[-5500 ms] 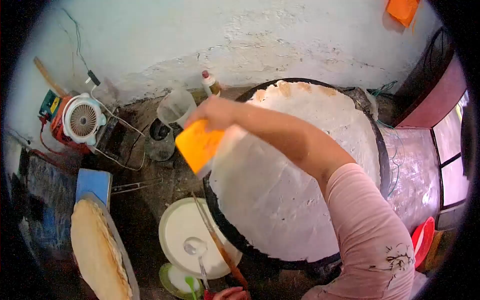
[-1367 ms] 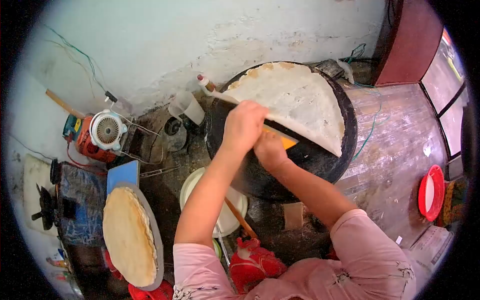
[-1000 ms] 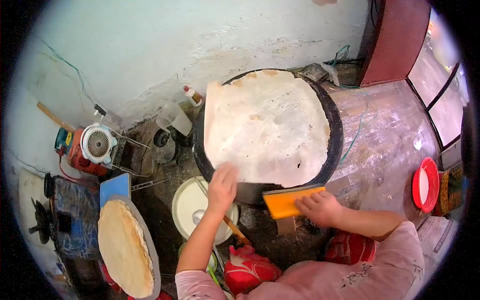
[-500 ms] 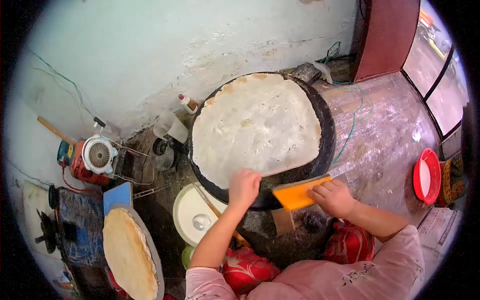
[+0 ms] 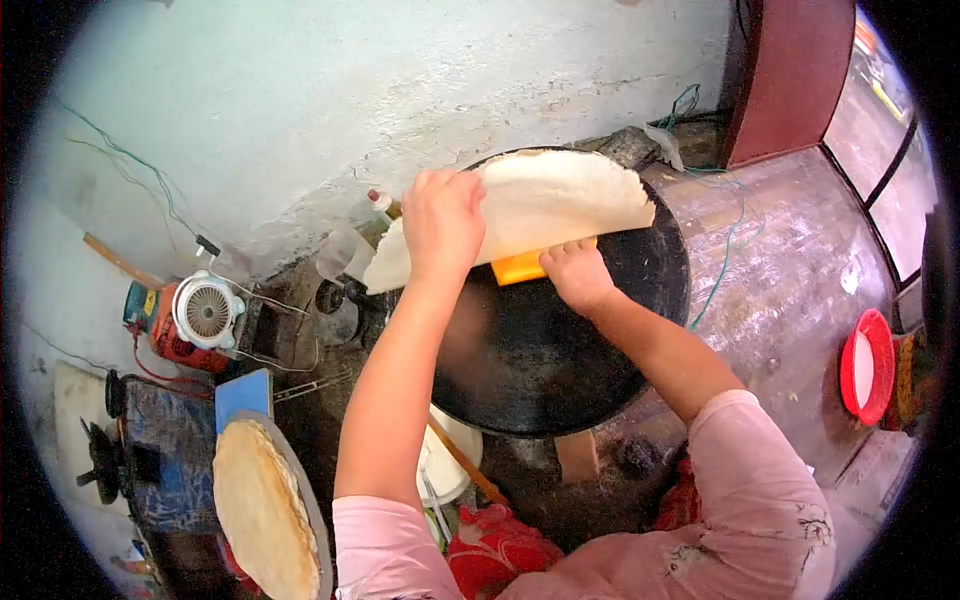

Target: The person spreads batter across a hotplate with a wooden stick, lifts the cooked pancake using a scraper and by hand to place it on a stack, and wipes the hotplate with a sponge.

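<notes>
A large thin flatbread (image 5: 560, 195) is half lifted off a round black griddle (image 5: 540, 360), its near part raised and folded toward the wall. My left hand (image 5: 445, 222) is closed on the flatbread's edge at the left, above the griddle. In my right hand (image 5: 578, 275) is a flat orange scraper (image 5: 520, 266), gripped with its far side under the flatbread. The near half of the griddle shows bare, dark metal. The tips of my left fingers are partly hidden behind the hand.
A stack of flatbreads (image 5: 262, 510) stands at the lower left beside a blue board (image 5: 243, 395). A white bucket (image 5: 445, 465) with a wooden-handled tool sits near my left arm. A small white fan (image 5: 207, 309) is at left; a red basin (image 5: 866, 366) lies at right.
My left hand has moved up and away, peeling the flatbread's near edge off the griddle. My right hand has pushed the scraper forward and left, beneath the flatbread.
</notes>
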Demonstrator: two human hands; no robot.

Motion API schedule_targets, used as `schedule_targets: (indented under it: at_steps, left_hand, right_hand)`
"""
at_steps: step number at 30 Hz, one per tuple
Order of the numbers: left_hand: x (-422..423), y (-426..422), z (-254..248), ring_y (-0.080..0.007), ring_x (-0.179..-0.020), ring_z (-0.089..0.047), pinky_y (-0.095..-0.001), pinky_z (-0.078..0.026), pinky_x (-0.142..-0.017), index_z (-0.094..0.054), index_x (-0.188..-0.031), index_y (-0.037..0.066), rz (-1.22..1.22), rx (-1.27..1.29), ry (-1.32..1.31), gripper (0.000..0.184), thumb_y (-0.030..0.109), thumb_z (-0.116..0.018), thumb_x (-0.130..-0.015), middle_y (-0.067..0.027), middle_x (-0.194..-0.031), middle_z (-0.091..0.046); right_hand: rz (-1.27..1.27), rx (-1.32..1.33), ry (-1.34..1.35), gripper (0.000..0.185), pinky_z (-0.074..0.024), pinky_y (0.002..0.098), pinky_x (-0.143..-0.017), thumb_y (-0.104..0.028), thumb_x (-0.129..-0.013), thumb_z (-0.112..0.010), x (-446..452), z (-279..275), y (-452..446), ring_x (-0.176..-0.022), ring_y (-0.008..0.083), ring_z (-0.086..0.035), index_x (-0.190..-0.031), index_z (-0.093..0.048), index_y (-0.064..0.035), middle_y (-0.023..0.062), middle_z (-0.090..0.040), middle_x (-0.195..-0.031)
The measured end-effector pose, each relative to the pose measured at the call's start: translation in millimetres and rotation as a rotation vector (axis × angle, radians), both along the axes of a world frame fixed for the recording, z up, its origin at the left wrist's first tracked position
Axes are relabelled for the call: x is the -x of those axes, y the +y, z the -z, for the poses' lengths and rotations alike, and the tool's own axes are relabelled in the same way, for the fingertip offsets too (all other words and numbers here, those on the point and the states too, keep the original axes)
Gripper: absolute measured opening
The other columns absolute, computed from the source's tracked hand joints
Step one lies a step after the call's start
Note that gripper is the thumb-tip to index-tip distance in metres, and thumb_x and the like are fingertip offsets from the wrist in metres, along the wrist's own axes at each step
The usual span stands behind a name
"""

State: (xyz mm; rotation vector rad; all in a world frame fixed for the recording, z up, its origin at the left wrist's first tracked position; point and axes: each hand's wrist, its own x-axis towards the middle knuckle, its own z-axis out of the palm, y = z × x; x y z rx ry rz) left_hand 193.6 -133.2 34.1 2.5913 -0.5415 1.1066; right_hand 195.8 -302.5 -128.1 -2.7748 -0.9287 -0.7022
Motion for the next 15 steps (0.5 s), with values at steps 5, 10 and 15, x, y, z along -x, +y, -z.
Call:
schedule_targets:
  at_steps: [5, 10, 15]
  left_hand:
    - [24, 0, -35, -0.0248, -0.079, -0.051, -0.0369, -0.038, -0.069, -0.059, -0.074, 0.008, 0.076, -0.041, -0.189, 0.005, 0.005, -0.06, -0.07, -0.0045, -0.075, -0.056]
    - [121, 6, 0, -0.0249, -0.077, -0.054, -0.0378, -0.041, -0.071, -0.06, -0.078, 0.006, 0.172, -0.179, -0.088, 0.016, 0.004, -0.059, -0.062, -0.0056, -0.077, -0.058]
    - [206, 18, 100, -0.0205, -0.097, -0.051, -0.0425, -0.037, -0.084, -0.059, -0.091, 0.006, 0.291, -0.236, 0.209, 0.021, 0.017, -0.063, -0.073, -0.0022, -0.094, -0.057]
  right_hand:
    - [0.331, 0.019, -0.056, 0.012, -0.0448, 0.038, -0.072, -0.014, -0.078, -0.048, -40, 15, -33, -0.076, 0.0234, -0.059, -0.085, -0.056, -0.009, 0.0065, -0.059, -0.078]
    - [0.529, -0.013, -0.083, 0.015, -0.0464, 0.0394, -0.064, -0.011, -0.078, -0.048, -17, 13, -147, -0.073, 0.0254, -0.059, -0.09, -0.057, -0.0097, 0.0071, -0.058, -0.077]
    - [0.919, -0.363, 0.258, 0.024, -0.0449, 0.0391, -0.072, -0.017, -0.08, -0.056, 57, -15, -216, -0.085, 0.0281, -0.058, -0.102, -0.053, -0.0084, 0.0118, -0.059, -0.093]
